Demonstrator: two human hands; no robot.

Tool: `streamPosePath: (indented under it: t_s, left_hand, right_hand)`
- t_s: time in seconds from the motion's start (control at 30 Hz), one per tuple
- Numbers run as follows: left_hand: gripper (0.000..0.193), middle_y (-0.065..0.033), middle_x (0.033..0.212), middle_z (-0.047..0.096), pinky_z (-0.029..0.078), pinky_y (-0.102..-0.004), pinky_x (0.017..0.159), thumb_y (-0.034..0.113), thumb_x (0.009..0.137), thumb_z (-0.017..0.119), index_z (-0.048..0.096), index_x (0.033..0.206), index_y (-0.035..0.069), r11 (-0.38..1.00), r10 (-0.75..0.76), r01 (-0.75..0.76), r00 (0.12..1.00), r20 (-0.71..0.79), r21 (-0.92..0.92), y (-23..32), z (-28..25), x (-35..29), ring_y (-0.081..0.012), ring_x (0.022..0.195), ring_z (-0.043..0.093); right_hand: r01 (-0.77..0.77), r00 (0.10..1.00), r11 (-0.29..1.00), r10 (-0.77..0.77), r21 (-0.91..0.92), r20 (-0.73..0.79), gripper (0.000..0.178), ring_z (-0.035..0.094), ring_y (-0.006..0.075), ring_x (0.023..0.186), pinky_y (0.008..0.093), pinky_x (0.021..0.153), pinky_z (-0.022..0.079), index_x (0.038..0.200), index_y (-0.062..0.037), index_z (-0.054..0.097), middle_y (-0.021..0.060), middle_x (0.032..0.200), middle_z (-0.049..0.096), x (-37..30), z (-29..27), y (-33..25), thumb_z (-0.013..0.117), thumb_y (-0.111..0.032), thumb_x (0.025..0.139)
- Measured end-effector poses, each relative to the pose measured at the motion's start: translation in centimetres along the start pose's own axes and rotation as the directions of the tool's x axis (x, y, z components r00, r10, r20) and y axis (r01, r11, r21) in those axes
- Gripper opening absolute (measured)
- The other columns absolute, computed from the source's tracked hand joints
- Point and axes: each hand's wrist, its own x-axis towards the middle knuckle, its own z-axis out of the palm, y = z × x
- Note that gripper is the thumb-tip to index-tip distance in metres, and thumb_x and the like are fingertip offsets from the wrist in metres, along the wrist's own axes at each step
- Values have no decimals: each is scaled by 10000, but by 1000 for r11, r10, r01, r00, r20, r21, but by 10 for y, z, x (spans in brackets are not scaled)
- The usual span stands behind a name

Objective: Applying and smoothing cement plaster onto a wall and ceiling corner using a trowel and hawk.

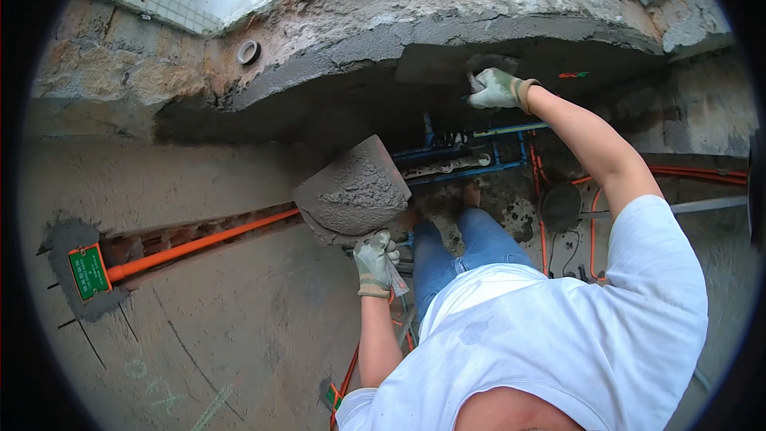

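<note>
While I look down over the white shirt (558, 327) and the blue jeans (463, 247), I see my left hand (375, 263), in a worn grey glove, closed around the handle under a square board (355, 191) that it holds up at about waist height. The board tilts a little toward me and carries a heap of wet grey mortar (359, 187) over most of its face. My right hand (496, 89), gloved the same way, is stretched up and forward and is closed around the handle of a trowel (443, 64), whose flat blade lies against the freshly coated grey underside of a rough concrete ledge (479, 8) overhead. The blade blends with the wet mortar there, so I cannot tell its exact outline. The two hands are well apart, the board low and to the left, the trowel high and to the right. On the wall to the left, an orange pipe (199, 243) runs along a cut channel and ends at a green box (88, 271) set in a patch of grey mortar. Blue pipes (471, 156) and more orange pipes cross the floor beyond my feet, near a round dark pan (560, 206).
</note>
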Motion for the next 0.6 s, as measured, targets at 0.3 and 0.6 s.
streamPosePath:
  t_s: [0.3,0.6]
  left_hand:
    - [74,-10,600,503,376,-249,411,154,830,596,580,773,109,991,42,-57,991,-130,-120,-29,16,-25,-118,465,486]
    - [87,-12,599,500,392,-256,416,158,831,604,567,765,113,976,49,-68,994,-96,-207,-46,44,-43,-116,458,469]
  right_hand:
    - [92,995,928,-96,-362,7,462,629,361,932,414,810,489,936,3,677,239,974,659,49,52,-35,602,-388,702]
    - [-18,999,875,-7,-483,-50,521,611,383,1037,443,877,480,1047,-11,676,251,1112,637,44,44,16,560,-420,746]
